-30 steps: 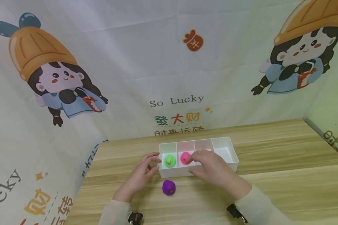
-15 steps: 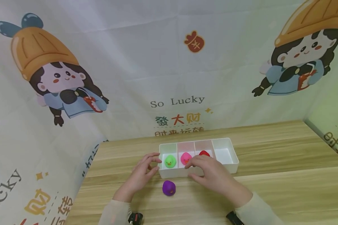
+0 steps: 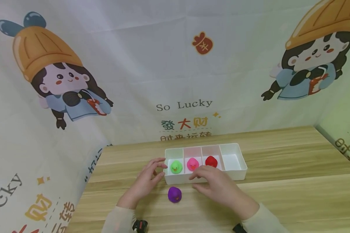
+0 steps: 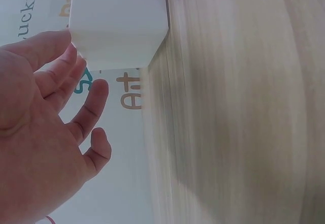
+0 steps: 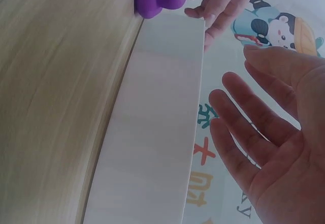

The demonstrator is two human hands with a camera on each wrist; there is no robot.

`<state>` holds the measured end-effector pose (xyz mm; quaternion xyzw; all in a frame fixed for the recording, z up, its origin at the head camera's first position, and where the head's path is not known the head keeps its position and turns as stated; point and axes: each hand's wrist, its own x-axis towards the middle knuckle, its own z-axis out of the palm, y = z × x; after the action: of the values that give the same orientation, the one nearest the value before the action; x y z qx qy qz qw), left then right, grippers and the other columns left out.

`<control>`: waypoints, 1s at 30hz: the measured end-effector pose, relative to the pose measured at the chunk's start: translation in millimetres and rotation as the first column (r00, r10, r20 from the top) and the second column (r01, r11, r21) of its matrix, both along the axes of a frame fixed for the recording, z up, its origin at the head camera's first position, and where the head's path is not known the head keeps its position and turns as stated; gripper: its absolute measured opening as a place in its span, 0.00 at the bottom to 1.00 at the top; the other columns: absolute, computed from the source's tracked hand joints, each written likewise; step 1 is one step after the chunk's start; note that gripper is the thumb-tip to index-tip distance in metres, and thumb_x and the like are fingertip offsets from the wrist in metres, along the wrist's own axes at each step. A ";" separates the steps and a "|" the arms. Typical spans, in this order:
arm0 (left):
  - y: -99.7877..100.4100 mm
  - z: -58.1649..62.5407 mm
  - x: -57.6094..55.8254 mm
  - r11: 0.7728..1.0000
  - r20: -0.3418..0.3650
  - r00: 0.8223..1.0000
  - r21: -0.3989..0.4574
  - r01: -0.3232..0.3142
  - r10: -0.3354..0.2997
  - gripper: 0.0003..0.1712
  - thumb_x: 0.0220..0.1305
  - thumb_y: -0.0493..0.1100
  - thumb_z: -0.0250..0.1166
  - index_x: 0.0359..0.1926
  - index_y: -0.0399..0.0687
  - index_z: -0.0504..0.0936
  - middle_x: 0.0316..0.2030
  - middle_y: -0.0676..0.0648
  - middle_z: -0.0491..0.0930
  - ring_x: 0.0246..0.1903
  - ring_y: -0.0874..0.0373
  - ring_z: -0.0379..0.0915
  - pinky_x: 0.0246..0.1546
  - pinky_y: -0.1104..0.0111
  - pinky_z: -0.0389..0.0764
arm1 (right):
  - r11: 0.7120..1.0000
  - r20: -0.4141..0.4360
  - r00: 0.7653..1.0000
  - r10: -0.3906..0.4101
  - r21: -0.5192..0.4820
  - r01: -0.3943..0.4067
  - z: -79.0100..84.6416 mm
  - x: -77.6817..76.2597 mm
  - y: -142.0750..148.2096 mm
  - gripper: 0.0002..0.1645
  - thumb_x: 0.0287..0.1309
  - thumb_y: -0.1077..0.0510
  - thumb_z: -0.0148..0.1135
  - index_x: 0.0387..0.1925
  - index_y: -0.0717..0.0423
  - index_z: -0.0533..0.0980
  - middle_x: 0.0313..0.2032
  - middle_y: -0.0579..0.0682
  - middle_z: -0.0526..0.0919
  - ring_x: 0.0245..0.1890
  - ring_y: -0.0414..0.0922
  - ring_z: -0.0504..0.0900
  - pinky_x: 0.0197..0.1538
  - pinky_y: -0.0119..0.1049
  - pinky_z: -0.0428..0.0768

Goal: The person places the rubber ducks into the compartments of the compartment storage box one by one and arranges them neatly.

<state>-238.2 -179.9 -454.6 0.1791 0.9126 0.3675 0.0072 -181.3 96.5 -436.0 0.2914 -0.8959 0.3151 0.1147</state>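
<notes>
A white box [image 3: 180,178] with several compartments stands on the table. From the left, its compartments hold a green rubber duck [image 3: 176,167], a pink rubber duck [image 3: 193,164] and a red rubber duck [image 3: 211,161]; the rightmost holds nothing. A purple rubber duck [image 3: 174,194] sits on the wood in front of the box, its side showing in the right wrist view. My left hand [image 3: 148,178] is at the box's left end, fingertips right at the rim, fingers relaxed. Over the front wall hovers my right hand [image 3: 218,184], fingers loosely bent around nothing, partly covering the red duck's compartment.
The wood-grain table [image 3: 294,155] runs back to a printed cloth [image 3: 175,64] hanging behind it. More of the same cloth hangs along the left and right sides. Dark straps sit at both cuffs.
My right hand has let go of the red duck and drawn back toward the front of the box, uncovering it in the third compartment. The left hand stays at the left end.
</notes>
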 end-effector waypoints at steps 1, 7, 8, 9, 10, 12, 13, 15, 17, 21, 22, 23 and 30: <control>0.2 0.1 -0.2 1.000 0.000 1.000 -0.001 0.000 0.000 0.10 0.72 0.36 0.64 0.51 0.50 0.81 0.71 0.49 0.71 0.43 0.59 0.71 0.55 0.50 0.64 | 1.000 0.015 1.000 0.003 -0.002 -0.003 0.2 0.8 -0.8 0.11 0.59 0.57 0.75 0.43 0.45 0.84 0.43 0.39 0.87 0.46 0.40 0.85 0.53 0.39 0.84; 1.6 1.1 -0.6 1.000 0.006 1.000 0.004 0.003 -0.003 0.10 0.72 0.36 0.63 0.52 0.50 0.81 0.72 0.48 0.71 0.44 0.59 0.71 0.57 0.47 0.64 | 1.000 0.052 0.999 -0.004 0.022 0.003 -0.5 3.5 -5.1 0.10 0.60 0.56 0.74 0.44 0.44 0.84 0.45 0.40 0.88 0.48 0.40 0.86 0.53 0.40 0.85; 1.7 1.5 -0.4 1.000 0.006 1.000 0.005 0.004 -0.004 0.10 0.72 0.36 0.63 0.52 0.49 0.81 0.72 0.48 0.71 0.44 0.59 0.72 0.56 0.47 0.64 | 1.000 0.050 0.999 -0.006 0.030 0.005 -1.1 3.8 -5.7 0.11 0.60 0.55 0.74 0.44 0.44 0.84 0.45 0.40 0.88 0.48 0.41 0.86 0.53 0.41 0.85; 1.8 1.7 -0.3 1.000 0.007 1.000 0.006 0.003 -0.003 0.10 0.72 0.36 0.63 0.52 0.49 0.81 0.72 0.47 0.71 0.44 0.59 0.72 0.57 0.47 0.64 | 0.999 0.058 0.998 -0.008 0.033 0.006 -2.0 4.2 -6.2 0.11 0.60 0.55 0.74 0.44 0.44 0.84 0.46 0.40 0.88 0.49 0.41 0.86 0.54 0.41 0.84; 1.8 1.9 -0.2 1.000 0.009 1.000 0.007 0.002 -0.002 0.10 0.72 0.36 0.63 0.52 0.49 0.81 0.72 0.47 0.71 0.44 0.59 0.72 0.57 0.46 0.64 | 0.999 0.066 0.998 -0.010 0.039 0.007 -3.2 4.7 -6.7 0.11 0.60 0.55 0.74 0.45 0.44 0.84 0.46 0.39 0.88 0.49 0.41 0.86 0.56 0.41 0.84; 1.6 1.7 0.2 1.000 0.004 1.000 0.008 0.003 -0.003 0.10 0.72 0.36 0.63 0.52 0.49 0.81 0.72 0.47 0.71 0.44 0.58 0.72 0.57 0.46 0.64 | 0.999 0.072 0.997 -0.007 0.050 0.003 -6.2 5.5 -7.9 0.12 0.61 0.54 0.74 0.46 0.45 0.84 0.46 0.39 0.89 0.50 0.41 0.86 0.57 0.42 0.83; 1.5 1.5 0.1 1.000 0.002 1.000 0.008 0.002 -0.002 0.10 0.72 0.36 0.63 0.52 0.49 0.81 0.72 0.47 0.71 0.44 0.59 0.72 0.57 0.45 0.64 | 0.999 0.072 0.997 -0.002 0.051 -0.002 -7.5 5.9 -8.6 0.12 0.61 0.55 0.73 0.46 0.45 0.84 0.46 0.39 0.89 0.50 0.41 0.86 0.57 0.42 0.83; 1.3 0.7 -0.2 1.000 -0.001 1.000 0.009 0.001 -0.001 0.11 0.71 0.36 0.63 0.52 0.49 0.81 0.71 0.47 0.71 0.43 0.59 0.73 0.58 0.45 0.63 | 0.998 0.077 0.997 0.007 0.055 -0.011 -10.1 6.3 -10.2 0.12 0.61 0.54 0.73 0.47 0.45 0.84 0.47 0.38 0.89 0.51 0.41 0.86 0.58 0.42 0.83; 0.4 0.3 0.0 1.000 -0.010 1.000 0.006 0.003 -0.003 0.11 0.71 0.36 0.64 0.52 0.49 0.81 0.71 0.47 0.72 0.43 0.59 0.73 0.57 0.46 0.64 | 0.998 0.072 0.997 0.019 0.060 -0.023 -12.0 6.6 -12.3 0.13 0.61 0.55 0.73 0.48 0.45 0.84 0.47 0.39 0.89 0.51 0.41 0.87 0.58 0.42 0.83; -0.6 -0.8 -0.1 1.000 -0.010 1.000 -0.001 0.005 -0.005 0.11 0.71 0.36 0.64 0.52 0.50 0.81 0.71 0.48 0.72 0.43 0.60 0.72 0.56 0.49 0.65 | 0.997 0.070 0.997 0.037 0.065 -0.041 -14.1 7.7 -16.6 0.14 0.61 0.55 0.73 0.49 0.46 0.84 0.49 0.39 0.89 0.53 0.41 0.86 0.60 0.43 0.82; -0.7 -1.1 -0.1 1.000 -0.009 1.000 -0.001 0.005 -0.005 0.11 0.71 0.36 0.64 0.52 0.49 0.81 0.71 0.48 0.72 0.43 0.60 0.72 0.56 0.49 0.65 | 0.997 0.068 0.997 0.038 0.071 -0.043 -14.6 7.9 -17.7 0.15 0.61 0.55 0.73 0.49 0.45 0.84 0.49 0.38 0.88 0.53 0.41 0.86 0.60 0.43 0.82; -0.8 -1.4 0.0 1.000 -0.015 1.000 0.000 0.009 -0.009 0.11 0.71 0.36 0.64 0.51 0.49 0.82 0.71 0.48 0.72 0.42 0.59 0.73 0.55 0.49 0.66 | 0.996 0.065 0.997 0.041 0.076 -0.045 -15.1 8.0 -18.9 0.15 0.61 0.55 0.73 0.49 0.45 0.84 0.49 0.38 0.88 0.53 0.41 0.86 0.61 0.43 0.82; -0.8 1.0 1.7 1.000 -0.003 1.000 0.005 0.005 -0.005 0.10 0.72 0.36 0.63 0.52 0.49 0.81 0.71 0.48 0.72 0.43 0.59 0.72 0.56 0.47 0.64 | 0.993 0.069 0.996 0.064 0.093 -0.070 -17.7 5.2 -28.3 0.17 0.59 0.56 0.75 0.50 0.45 0.84 0.49 0.38 0.88 0.55 0.42 0.85 0.61 0.42 0.81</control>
<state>-236.6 -180.7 -453.6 0.1821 0.9112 0.3694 0.0062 -176.1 68.2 -453.7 0.3160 -0.9028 0.2853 0.0604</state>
